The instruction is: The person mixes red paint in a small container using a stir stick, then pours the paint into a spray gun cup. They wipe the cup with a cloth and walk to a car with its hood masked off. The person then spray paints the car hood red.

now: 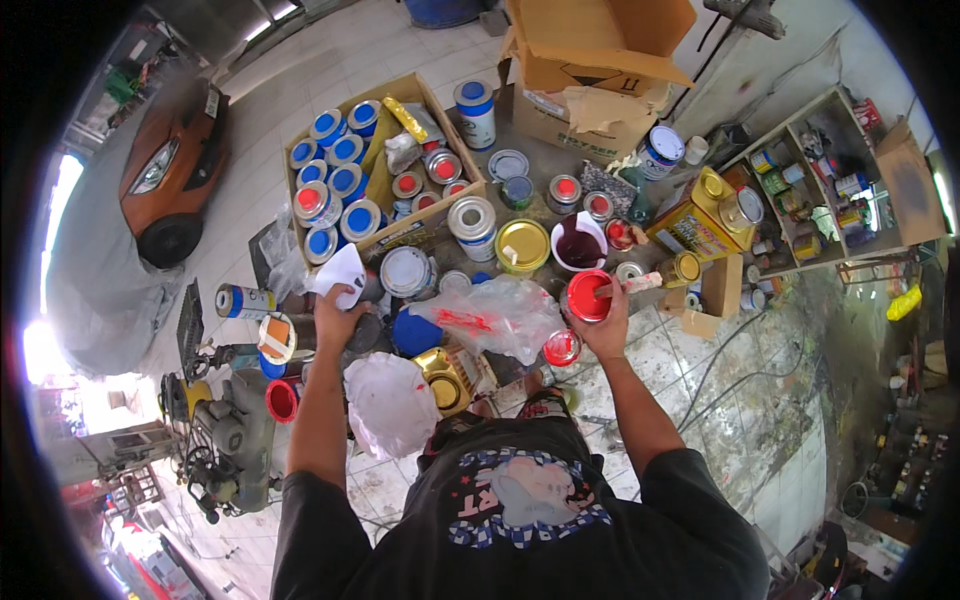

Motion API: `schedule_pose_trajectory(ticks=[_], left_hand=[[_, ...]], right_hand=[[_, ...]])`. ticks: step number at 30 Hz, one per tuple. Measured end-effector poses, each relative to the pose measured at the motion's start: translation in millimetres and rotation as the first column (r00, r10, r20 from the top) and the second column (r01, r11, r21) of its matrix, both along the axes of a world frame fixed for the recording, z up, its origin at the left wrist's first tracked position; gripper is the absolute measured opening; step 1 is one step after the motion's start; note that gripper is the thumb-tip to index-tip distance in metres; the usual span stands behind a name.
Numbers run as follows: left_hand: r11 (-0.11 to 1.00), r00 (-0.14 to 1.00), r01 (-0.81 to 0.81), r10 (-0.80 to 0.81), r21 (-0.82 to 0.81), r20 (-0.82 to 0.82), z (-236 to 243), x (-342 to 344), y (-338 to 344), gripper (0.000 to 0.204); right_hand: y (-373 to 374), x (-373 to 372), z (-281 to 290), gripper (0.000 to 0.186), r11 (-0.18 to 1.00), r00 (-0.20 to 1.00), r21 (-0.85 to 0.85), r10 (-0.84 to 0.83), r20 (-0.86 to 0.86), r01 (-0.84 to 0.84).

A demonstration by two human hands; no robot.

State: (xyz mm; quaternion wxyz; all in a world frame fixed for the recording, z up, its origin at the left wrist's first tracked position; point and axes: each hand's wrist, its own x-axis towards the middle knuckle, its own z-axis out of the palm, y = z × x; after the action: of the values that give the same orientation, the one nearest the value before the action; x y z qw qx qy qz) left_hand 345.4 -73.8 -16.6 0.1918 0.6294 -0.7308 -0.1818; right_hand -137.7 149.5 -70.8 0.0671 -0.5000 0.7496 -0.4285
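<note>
My left hand (pixel 338 322) grips a folded piece of white paper (pixel 342 270) with dark marks, next to the cardboard box of cans. My right hand (pixel 603 328) is wrapped round a small open can of red paint (pixel 586 300), its thumb at the rim. A pinkish, paint-smeared stick (pixel 642 284) is beside that hand. Behind the can stands a white tub of dark red paint (pixel 579 243). A red-smeared can (pixel 562 347) sits just below it. Clear plastic sheeting (pixel 500 318) with red smears lies between my hands.
A cardboard box (pixel 474 185) holds several blue-lidded and red-capped cans. A gold-lidded can (pixel 523 247) and a yellow tin (pixel 705 215) stand nearby. Shelves (pixel 800 200) are at right, an orange car (pixel 175 170) at far left. A compressor-like machine (pixel 225 430) stands at lower left.
</note>
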Motion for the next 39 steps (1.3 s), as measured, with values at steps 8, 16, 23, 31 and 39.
schedule_pose_trajectory(ticks=[8, 16, 23, 31, 39], left_hand=[[0.985, 0.989, -0.001, -0.025, -0.175, -0.144, -19.1, -6.4, -9.3, 0.046], [0.968, 0.988, -0.100, 0.070, -0.229, -0.135, -9.7, -10.6, 7.1, 0.049], [0.965, 0.964, -0.073, 0.004, -0.252, -0.267, 24.5, -5.9, 38.8, 0.066], [0.906, 0.951, 0.058, -0.178, -0.420, -0.252, 94.3, -11.6, 49.4, 0.088], [0.882, 0.935, 0.313, -0.351, -0.352, -0.046, 187.3, -58.0, 34.5, 0.082]], right_hand=[[12.7, 13.0, 14.9, 0.112, 0.993, 0.998, -0.100, -0.056, 0.020, 0.057], [20.2, 24.1, 82.3, 0.118, 0.996, 0.985, -0.081, -0.037, -0.171, 0.023], [6.7, 55.5, 151.2, 0.117, 0.986, 0.985, -0.151, 0.040, -0.169, -0.066], [-22.1, 100.7, 205.3, 0.114, 0.958, 0.977, -0.207, 0.177, -0.122, -0.199], [-60.5, 129.6, 283.3, 0.112, 0.932, 0.921, -0.174, 0.261, -0.290, -0.319]])
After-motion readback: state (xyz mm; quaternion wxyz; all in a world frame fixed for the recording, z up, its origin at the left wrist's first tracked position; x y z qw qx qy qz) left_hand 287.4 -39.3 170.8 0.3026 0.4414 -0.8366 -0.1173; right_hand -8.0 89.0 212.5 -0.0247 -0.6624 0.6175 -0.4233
